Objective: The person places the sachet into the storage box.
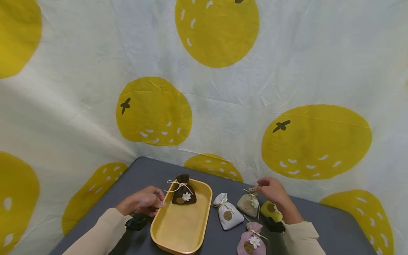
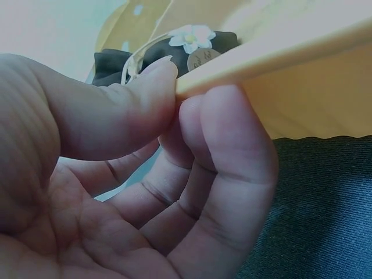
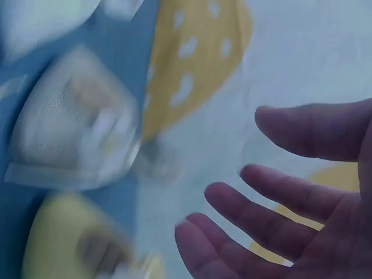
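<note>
My left hand (image 1: 147, 200) pinches the left rim of a yellow tray (image 1: 181, 226) between thumb and fingertips; the left wrist view shows the rim (image 2: 232, 67) in that pinch. Inside the tray, at its far end, lies a dark brown drawstring pouch (image 1: 183, 193) with a white flower. My right hand (image 1: 272, 190) is in the air just above the grey-beige pouch (image 1: 249, 204), its fingers spread and holding nothing. In the right wrist view that pouch (image 3: 75, 125) is blurred, left of the fingers. A yellow pouch (image 1: 271, 211) lies beneath the right wrist, partly covered.
Right of the tray lie a white pouch (image 1: 227, 212) and, nearer the front edge, a pink pouch (image 1: 252, 241). The dark grey table (image 1: 153, 170) meets a white cloth backdrop (image 1: 223, 106) printed with yellow fruit at its far and left sides.
</note>
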Motion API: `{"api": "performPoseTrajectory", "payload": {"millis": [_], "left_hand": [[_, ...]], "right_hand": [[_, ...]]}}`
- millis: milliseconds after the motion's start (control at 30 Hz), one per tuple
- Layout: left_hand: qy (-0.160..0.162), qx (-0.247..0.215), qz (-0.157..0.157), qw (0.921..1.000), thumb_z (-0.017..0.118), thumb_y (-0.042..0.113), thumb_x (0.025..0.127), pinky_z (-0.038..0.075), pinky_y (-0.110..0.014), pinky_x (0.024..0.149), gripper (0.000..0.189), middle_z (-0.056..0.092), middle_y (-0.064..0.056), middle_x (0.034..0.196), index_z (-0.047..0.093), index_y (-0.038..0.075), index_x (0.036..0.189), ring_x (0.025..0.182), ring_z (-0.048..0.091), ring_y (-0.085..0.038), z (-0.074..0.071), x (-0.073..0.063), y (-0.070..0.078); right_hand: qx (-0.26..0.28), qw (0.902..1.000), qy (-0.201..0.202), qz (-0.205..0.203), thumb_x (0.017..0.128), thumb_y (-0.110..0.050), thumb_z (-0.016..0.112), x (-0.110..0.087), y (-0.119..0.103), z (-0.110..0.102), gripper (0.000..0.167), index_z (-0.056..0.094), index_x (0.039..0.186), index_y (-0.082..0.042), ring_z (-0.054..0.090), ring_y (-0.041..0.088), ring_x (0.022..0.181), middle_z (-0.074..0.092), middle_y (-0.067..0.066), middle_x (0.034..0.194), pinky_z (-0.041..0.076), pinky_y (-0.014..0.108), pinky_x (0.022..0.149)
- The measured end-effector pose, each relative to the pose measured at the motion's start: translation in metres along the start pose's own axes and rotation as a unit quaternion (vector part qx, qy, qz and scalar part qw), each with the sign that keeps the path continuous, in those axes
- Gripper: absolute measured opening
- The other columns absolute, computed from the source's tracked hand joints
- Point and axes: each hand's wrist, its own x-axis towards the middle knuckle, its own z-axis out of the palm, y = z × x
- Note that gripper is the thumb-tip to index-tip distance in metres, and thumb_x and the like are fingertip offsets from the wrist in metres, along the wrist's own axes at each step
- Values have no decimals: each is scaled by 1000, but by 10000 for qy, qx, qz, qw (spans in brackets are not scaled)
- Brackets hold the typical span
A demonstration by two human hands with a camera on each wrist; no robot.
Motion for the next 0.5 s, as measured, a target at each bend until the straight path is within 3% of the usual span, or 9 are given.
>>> {"api": "performPoseTrajectory", "payload": {"millis": [133, 200, 300, 367, 433, 500], "left_hand": [[-7, -9, -1, 10000, 67, -3, 93, 51, -27, 53, 10, 61, -9, 71, 59, 1, 99, 59, 55, -17, -1, 0, 2], [10, -19, -12, 10000, 67, -3, 93, 51, -28, 52, 11, 61, -9, 71, 59, 1, 99, 59, 55, -17, -1, 0, 2], [38, -31, -36, 10000, 68, -3, 94, 51, -28, 53, 11, 61, -9, 72, 59, 0, 99, 60, 55, -17, -1, -1, 1], [32, -44, -27, 10000, 68, -3, 94, 51, -28, 53, 11, 61, -9, 73, 59, 0, 99, 60, 55, -17, 0, -1, 0], [35, -52, -35, 10000, 68, -3, 94, 51, -27, 53, 10, 61, -10, 73, 59, 0, 99, 60, 55, -17, 0, -2, 0], [46, -52, -52, 10000, 68, -3, 93, 51, -27, 53, 10, 61, -10, 74, 59, 0, 99, 60, 55, -17, 0, -2, 1]], "right_hand": [[-106, 9982, 231, 550, 94, -21, 69, -7, 41, -13, 50, 58, 130, 13, 61, 49, 113, 60, 35, 130, 53, 58, 88], [-201, 9963, 326, 765, 92, -20, 70, -8, 59, -16, 43, 63, 119, 12, 63, 45, 103, 64, 33, 119, 54, 53, 81], [-353, 9910, 435, 1212, 88, -24, 72, -8, 84, -15, 26, 66, 82, 1, 56, 30, 73, 62, 16, 79, 48, 40, 64], [-401, 9874, 439, 1464, 87, -29, 73, -9, 95, -14, 32, 58, 67, -9, 46, 21, 67, 51, 4, 68, 38, 34, 59], [-251, 9847, 412, 1675, 87, -36, 74, -7, 104, -11, 42, 50, 60, -15, 37, 18, 63, 40, -1, 62, 32, 32, 58], [90, 9840, 346, 1744, 88, -41, 76, -7, 107, -8, 43, 54, 68, -10, 45, 21, 68, 47, 4, 70, 39, 33, 60]]}}
